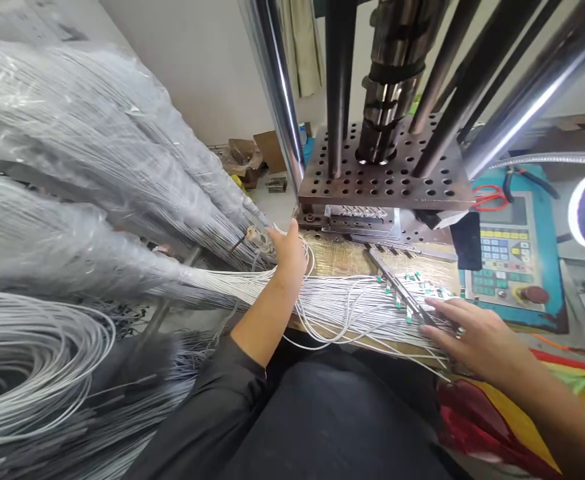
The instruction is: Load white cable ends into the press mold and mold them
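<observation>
1. Here come the cables, pale, smooth plastic jackets with a soft sheen!
2. Across them, the slim bar: bare metal, dull silver.
3. Up top, the guide post gleams, mirror-smooth polished metal!
4. Below it, the drilled plate, brownish metal, darker and duller.
5. On the left, crinkled clear plastic wrap, catching glossy highlights!
6. The bench looks like wood, with shiny patches.
7. And the sleeve, matt black cloth, softly creased!
</observation>
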{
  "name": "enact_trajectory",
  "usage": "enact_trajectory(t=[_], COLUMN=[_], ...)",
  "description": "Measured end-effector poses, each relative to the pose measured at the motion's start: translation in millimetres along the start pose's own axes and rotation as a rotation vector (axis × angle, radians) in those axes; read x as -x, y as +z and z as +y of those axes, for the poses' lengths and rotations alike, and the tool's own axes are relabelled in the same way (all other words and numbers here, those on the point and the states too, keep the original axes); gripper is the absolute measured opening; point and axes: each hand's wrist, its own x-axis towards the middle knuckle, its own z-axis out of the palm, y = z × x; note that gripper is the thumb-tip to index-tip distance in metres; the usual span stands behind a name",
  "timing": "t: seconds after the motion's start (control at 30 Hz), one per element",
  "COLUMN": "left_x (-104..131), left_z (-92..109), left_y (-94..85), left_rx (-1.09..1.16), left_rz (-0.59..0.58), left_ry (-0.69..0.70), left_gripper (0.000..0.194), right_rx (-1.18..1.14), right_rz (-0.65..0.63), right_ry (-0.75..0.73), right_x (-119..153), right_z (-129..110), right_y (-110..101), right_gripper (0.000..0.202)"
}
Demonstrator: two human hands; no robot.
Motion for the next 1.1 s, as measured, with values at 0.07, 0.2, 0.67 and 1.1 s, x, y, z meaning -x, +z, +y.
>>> enact_trajectory(t=[0.07, 0.2, 0.67, 1.1], left_x=[27, 55, 67, 43], left_z=[-5, -8, -44, -13], left_y=[-10.8, -17.6, 70.1, 56.3], left_rx=[-0.064, -0.391, -0.738, -1.166], left_rz=[-0.126, -0.743, -1.511, -1.490], left_ry=[0.173, 0.297, 0.531, 0.914], left_gripper=[0.059, 0.027, 0.037, 0.052], right_rx=[0.124, 0.240, 0.105, -0.204], right_rz=[-0.030, -0.095, -0.063, 0.058], right_ry=[-0.011, 0.028, 0.266, 0.188], right_x=[0, -1, -5, -48], right_z=[-5, -17, -39, 8], right_y=[6, 6, 7, -13], right_gripper=[0.050, 0.046, 0.047, 0.043])
